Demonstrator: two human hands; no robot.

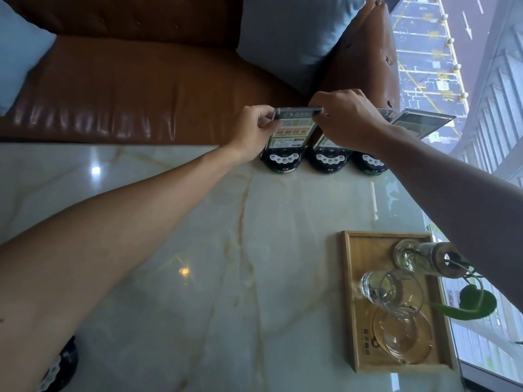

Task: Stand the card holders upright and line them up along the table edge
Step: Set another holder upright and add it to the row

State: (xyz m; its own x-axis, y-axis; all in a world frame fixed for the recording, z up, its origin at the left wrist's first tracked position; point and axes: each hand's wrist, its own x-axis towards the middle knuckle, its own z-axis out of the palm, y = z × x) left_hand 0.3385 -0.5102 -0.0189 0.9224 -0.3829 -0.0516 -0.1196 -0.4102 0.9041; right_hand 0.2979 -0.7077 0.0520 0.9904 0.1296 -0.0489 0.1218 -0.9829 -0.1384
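Observation:
Three card holders with round black bases stand side by side along the far edge of the marble table (198, 250). The left card holder (291, 131) is upright; my left hand (252, 131) grips its left top corner and my right hand (345, 117) pinches its right top corner. My right hand and wrist cover most of the middle card holder (328, 159). The right card holder (418, 123) leans toward the window, its base (370, 165) partly behind my right forearm.
A brown leather sofa (141, 89) with blue cushions (294, 35) sits just beyond the far edge. A wooden tray (365, 360) at the near right holds glass vases, a glass dish and a green plant. A window runs along the right side.

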